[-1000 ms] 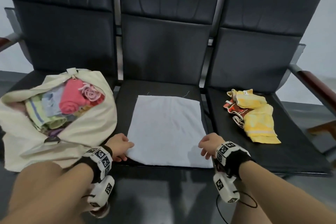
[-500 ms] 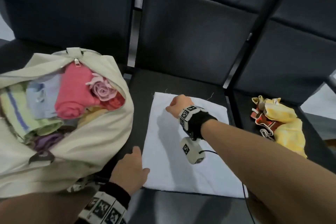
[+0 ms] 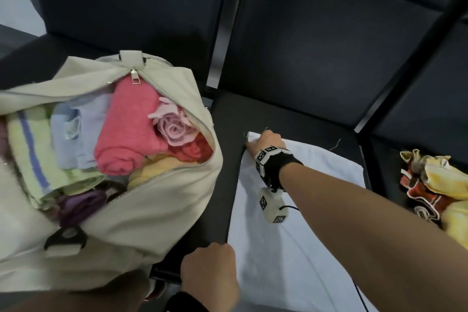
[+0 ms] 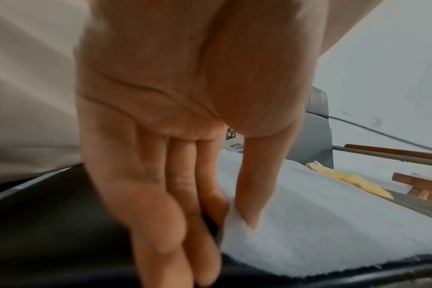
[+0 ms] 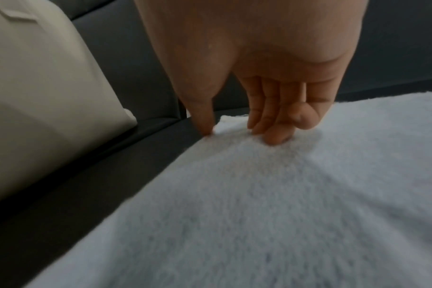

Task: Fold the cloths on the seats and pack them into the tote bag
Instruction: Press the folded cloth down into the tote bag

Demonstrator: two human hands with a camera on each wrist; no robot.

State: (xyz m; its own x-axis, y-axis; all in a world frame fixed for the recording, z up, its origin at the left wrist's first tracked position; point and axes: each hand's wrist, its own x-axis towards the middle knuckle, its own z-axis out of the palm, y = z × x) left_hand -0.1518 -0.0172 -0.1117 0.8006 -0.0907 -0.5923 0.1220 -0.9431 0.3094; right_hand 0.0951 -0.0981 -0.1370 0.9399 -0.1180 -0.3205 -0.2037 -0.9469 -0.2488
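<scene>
Both hands were set on the left edge of the white cloth point(image 3: 298, 213), which lay spread flat on the middle seat point(image 3: 228, 185). At its near left corner the left hand point(image 3: 210, 273) was seen, in the left wrist view, pinching the cloth between thumb point(image 4: 249, 194) and fingers point(image 4: 210, 200), the corner lifted a little off the seat. At the far left corner the right hand point(image 3: 264, 143) was laid on the cloth with the fingers bent and their tips pressed into the pile, the thumb at the very edge; whether the corner was actually gripped could not be told from the right wrist view.

On the left seat the tote bag point(image 3: 141, 225) was seen unzipped and already well filled with folded and rolled cloths, a pink roll point(image 3: 126, 134) uppermost. A bundle of yellow and red cloths point(image 3: 440, 192) lay unfolded on the right seat.

The white cloth was judged to be light, soft and limp, with a fleecy nap: it would sag and crease if held anywhere but at its corners, and would probably slide readily on the smooth seat. Hold was therefore best taken at the two left corners, so that the edge could be carried over to the right edge in one fold. Loose threads at the far hem point(image 3: 335, 144) were noted as liable to snag.
</scene>
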